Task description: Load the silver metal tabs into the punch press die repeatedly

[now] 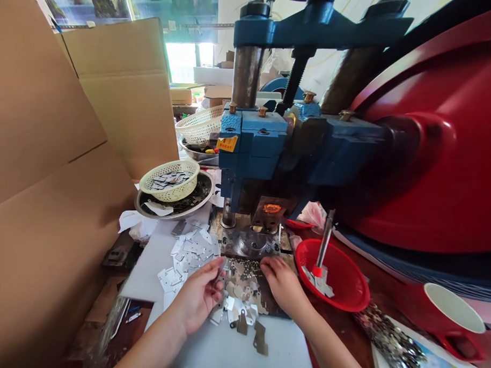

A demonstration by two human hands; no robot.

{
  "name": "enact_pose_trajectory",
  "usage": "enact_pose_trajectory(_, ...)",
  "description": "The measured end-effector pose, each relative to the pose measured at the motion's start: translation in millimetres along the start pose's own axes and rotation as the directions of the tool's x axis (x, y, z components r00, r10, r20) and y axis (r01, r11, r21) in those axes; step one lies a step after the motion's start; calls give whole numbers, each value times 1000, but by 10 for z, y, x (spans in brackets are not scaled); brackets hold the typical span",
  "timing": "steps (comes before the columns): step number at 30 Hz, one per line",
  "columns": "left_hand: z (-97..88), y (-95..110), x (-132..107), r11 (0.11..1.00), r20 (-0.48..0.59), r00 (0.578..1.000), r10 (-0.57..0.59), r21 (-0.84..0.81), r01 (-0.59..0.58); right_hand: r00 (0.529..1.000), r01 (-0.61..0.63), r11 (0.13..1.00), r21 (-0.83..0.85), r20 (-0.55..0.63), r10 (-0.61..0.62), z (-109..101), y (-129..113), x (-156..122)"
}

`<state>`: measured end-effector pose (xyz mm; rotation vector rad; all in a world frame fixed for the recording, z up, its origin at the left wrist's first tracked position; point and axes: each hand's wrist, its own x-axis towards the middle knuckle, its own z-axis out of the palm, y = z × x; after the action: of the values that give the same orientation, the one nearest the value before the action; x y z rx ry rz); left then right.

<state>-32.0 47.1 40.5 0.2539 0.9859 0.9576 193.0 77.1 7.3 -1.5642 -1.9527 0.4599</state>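
My left hand point(201, 295) is closed on a thin metal plate point(220, 269), pinched between thumb and fingers just in front of the press die. At the right front edge of the die block point(251, 243), my right hand point(281, 282) has its fingers curled down and together; whatever they hold, if anything, is hidden. Between the hands, flat metal plates point(241, 291) and tiny round scraps point(248, 267) cover the surface before the die. More cut plates point(193, 250) lie in a loose heap left of the die.
The blue press point(256, 146) rises behind the die, with its large red wheel point(437, 139) at right. A red basket point(353, 279) holds plates and a metal-handled tool point(326, 240). A cream basket point(169, 192) of plates sits on a metal bowl point(207, 193). Cardboard point(35, 159) stands left; a red mug point(447, 316), right.
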Motion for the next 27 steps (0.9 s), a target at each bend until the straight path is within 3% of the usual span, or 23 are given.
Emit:
enact_pose_trajectory(2,33,35,-2,984,76,994,-80,-154,91,994,1,998,60,-107,6,-41,-38,152)
enact_pose_trajectory(4,67,60,-5,965,155,979,-133,-206,164,988,-6,998,59,-153,15,-68,-81,344)
enact_pose_trajectory(8,137,77,-5,939,272,938,-216,-204,276,990,-70,998,-9,-119,68,-29,-102,689)
enact_pose_trajectory(12,186,98,-8,940,362,905,-224,-165,298,989,-93,995,-17,-119,91,39,-34,810)
enact_pose_trajectory(16,207,138,0,937,409,876,-255,-117,328,987,-91,996,5,-131,91,18,-58,696)
enact_pose_trajectory(19,228,129,33,940,407,867,-288,-52,337,989,-11,998,66,-149,21,-55,-210,481)
enact_pose_trajectory(22,274,78,88,947,384,867,-317,89,308,991,131,981,145,9,-133,-138,-407,258)
enact_pose_trajectory(24,316,45,125,949,353,885,-305,190,251,966,199,965,168,130,-222,-185,-497,156)
enact_pose_trajectory(27,366,39,161,963,282,949,-141,262,65,932,334,938,97,113,-344,-237,-524,60)
